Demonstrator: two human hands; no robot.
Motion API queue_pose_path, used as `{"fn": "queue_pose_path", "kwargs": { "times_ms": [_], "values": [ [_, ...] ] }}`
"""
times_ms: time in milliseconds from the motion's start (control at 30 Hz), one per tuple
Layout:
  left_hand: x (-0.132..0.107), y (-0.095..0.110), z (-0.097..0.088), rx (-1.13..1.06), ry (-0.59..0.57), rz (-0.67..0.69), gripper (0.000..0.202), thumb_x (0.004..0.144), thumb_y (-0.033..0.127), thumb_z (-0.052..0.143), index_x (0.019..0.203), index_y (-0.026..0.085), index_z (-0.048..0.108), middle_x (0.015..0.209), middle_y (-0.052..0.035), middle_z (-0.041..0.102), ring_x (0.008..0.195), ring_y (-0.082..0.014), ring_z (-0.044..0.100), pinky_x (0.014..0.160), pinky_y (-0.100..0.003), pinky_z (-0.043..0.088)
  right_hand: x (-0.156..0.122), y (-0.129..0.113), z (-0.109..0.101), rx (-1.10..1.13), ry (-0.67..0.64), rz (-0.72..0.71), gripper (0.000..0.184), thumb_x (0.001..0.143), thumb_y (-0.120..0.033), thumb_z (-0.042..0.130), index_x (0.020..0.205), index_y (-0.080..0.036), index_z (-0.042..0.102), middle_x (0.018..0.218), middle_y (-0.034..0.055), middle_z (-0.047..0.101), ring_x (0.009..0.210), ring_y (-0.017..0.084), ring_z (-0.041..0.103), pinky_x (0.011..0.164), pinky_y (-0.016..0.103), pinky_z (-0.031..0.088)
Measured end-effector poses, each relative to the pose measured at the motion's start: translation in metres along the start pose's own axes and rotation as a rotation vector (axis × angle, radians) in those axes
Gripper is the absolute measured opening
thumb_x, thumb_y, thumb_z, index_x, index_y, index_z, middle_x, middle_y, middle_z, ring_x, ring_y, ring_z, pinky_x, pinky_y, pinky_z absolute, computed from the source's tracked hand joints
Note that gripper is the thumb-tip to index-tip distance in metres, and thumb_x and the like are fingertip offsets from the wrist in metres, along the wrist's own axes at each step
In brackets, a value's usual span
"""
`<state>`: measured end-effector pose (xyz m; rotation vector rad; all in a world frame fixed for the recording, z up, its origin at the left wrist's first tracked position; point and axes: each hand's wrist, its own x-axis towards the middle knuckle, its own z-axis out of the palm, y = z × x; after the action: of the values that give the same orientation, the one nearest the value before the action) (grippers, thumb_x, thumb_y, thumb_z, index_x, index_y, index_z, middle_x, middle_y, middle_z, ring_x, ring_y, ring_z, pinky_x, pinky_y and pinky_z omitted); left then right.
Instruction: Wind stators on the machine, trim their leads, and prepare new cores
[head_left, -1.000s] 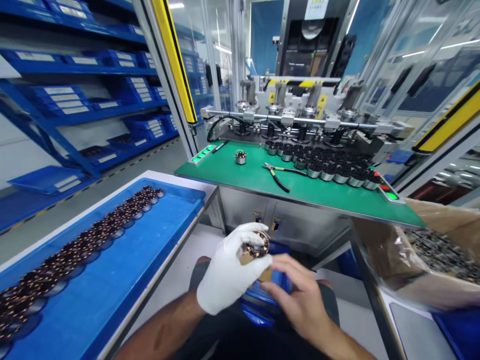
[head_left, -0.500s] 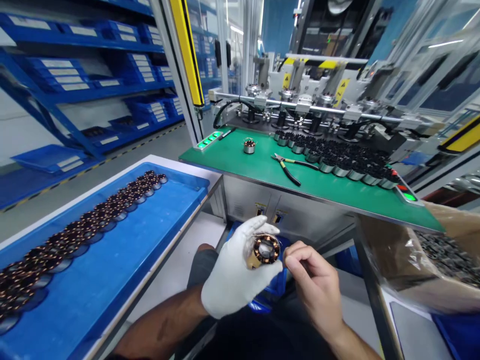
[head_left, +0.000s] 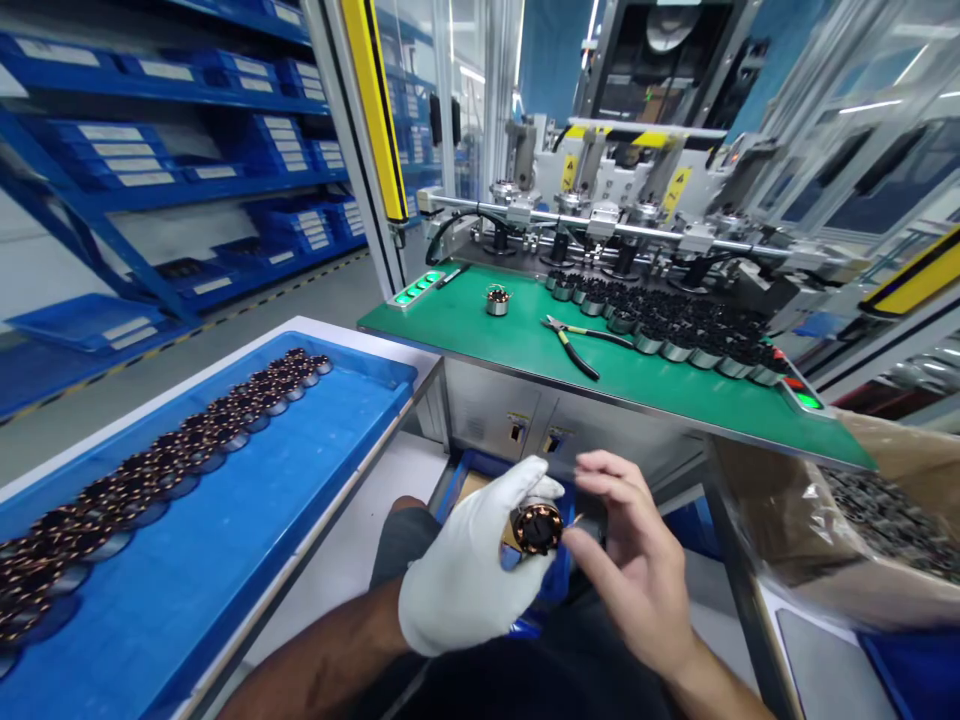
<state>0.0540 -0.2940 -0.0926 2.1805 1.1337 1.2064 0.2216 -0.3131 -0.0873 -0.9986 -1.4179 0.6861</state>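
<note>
My left hand (head_left: 480, 560), in a white glove, is closed around a wound motor stator (head_left: 538, 528) with copper coils and a dark core. The stator's coil face is tilted up toward me, and a loose wire end sticks out on its right. Just right of it is my bare right hand (head_left: 637, 560), thumb and fingers apart, with nothing visible between them. Its thumb tip lies close to the stator's edge; whether they touch I cannot tell. Another copper-wound stator (head_left: 497, 300) stands on the green bench mat (head_left: 450, 320), near black-handled cutting pliers (head_left: 574, 345) with opened handles.
Rows of dark-topped stators (head_left: 667, 325) fill the mat's right side before the machine (head_left: 600, 220). A blue tray (head_left: 300, 470) on my left holds many copper-wound stators (head_left: 180, 450). A cardboard box (head_left: 787, 510) of small grey parts stands right. Blue shelves (head_left: 150, 190) are far left.
The right hand's fingers have spread from a pinch beside the stator. The stator has tilted and dropped slightly in the left hand, and its centre now looks dark rather than see-through.
</note>
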Motion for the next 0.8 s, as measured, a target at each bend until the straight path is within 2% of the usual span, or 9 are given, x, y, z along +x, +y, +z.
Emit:
{"fn": "queue_pose_path", "kwargs": {
  "times_ms": [67,133,167,233,333,467,600,700,800],
  "values": [
    [0.002,-0.001,0.000,-0.066,-0.059,0.009,0.066,0.074,0.013,0.066,0.137,0.025,0.049,0.116,-0.0053,0.073,0.104,-0.0250,0.071,0.096,-0.039,0.059,0.010,-0.010,-0.009,-0.120,-0.225,-0.085,0.032,0.080,-0.020,0.075,0.112,-0.025,0.068,0.137,0.0115,0.050,0.127,0.028,0.049,0.106,0.044,0.039],
    [0.004,-0.001,0.000,-0.098,-0.084,0.016,0.067,0.070,0.009,0.067,0.133,0.030,0.054,0.112,-0.0025,0.074,0.103,-0.0269,0.071,0.094,-0.041,0.061,0.016,-0.016,-0.011,-0.103,-0.305,-0.041,0.014,0.083,-0.020,0.073,0.096,-0.024,0.073,0.133,0.0104,0.056,0.121,0.027,0.055,0.103,0.043,0.043],
    [0.004,0.000,-0.001,-0.101,-0.090,0.016,0.067,0.070,0.009,0.067,0.131,0.031,0.055,0.110,-0.0016,0.075,0.102,-0.0269,0.071,0.094,-0.041,0.061,0.016,-0.017,-0.010,-0.059,-0.259,0.010,0.004,0.085,-0.021,0.071,0.087,-0.023,0.073,0.125,0.0096,0.061,0.114,0.025,0.059,0.099,0.041,0.046],
    [0.005,0.003,-0.002,-0.105,-0.085,0.012,0.063,0.071,0.009,0.067,0.130,0.030,0.056,0.110,-0.0014,0.075,0.100,-0.0249,0.072,0.095,-0.038,0.060,0.013,-0.013,-0.004,0.055,-0.046,0.090,0.011,0.088,-0.022,0.067,0.077,-0.022,0.068,0.106,0.0069,0.066,0.101,0.021,0.062,0.090,0.036,0.050],
    [0.004,0.006,-0.006,-0.082,-0.015,0.010,0.053,0.072,0.013,0.068,0.123,0.025,0.059,0.113,-0.0034,0.073,0.101,-0.0212,0.071,0.099,-0.033,0.057,0.001,-0.002,0.006,0.219,0.234,0.085,0.003,0.090,-0.023,0.064,0.087,-0.023,0.065,0.101,0.0051,0.062,0.096,0.018,0.061,0.086,0.033,0.051],
    [0.005,0.008,-0.010,-0.104,0.081,-0.025,0.044,0.070,0.012,0.072,0.112,0.023,0.062,0.109,-0.0042,0.072,0.100,-0.0197,0.071,0.094,-0.031,0.059,-0.013,0.004,0.012,0.262,0.124,0.018,0.028,0.083,-0.027,0.073,0.109,-0.023,0.063,0.103,0.0071,0.058,0.094,0.020,0.061,0.083,0.034,0.052],
    [0.004,0.005,-0.007,-0.167,0.114,-0.064,0.050,0.070,0.009,0.074,0.114,0.026,0.059,0.110,-0.0027,0.072,0.100,-0.0198,0.071,0.087,-0.030,0.062,-0.018,0.000,0.012,0.123,0.011,0.014,0.004,0.087,-0.018,0.067,0.085,-0.022,0.065,0.082,0.0023,0.060,0.079,0.015,0.058,0.070,0.026,0.048],
    [0.001,0.003,-0.003,-0.222,0.088,-0.079,0.052,0.069,0.008,0.076,0.113,0.029,0.059,0.108,-0.0010,0.072,0.097,-0.0195,0.072,0.084,-0.030,0.063,-0.013,-0.004,0.010,0.076,0.046,-0.017,0.014,0.090,-0.015,0.063,0.077,-0.021,0.064,0.073,0.0002,0.060,0.072,0.013,0.057,0.067,0.025,0.045],
    [0.001,0.004,-0.004,-0.208,0.068,-0.095,0.048,0.068,0.011,0.076,0.111,0.026,0.060,0.107,-0.0045,0.072,0.097,-0.0234,0.071,0.086,-0.036,0.062,-0.005,-0.006,0.008,0.104,0.046,0.071,0.013,0.087,-0.019,0.067,0.075,-0.020,0.064,0.072,0.0004,0.059,0.068,0.013,0.055,0.063,0.025,0.044]
  ]
}}
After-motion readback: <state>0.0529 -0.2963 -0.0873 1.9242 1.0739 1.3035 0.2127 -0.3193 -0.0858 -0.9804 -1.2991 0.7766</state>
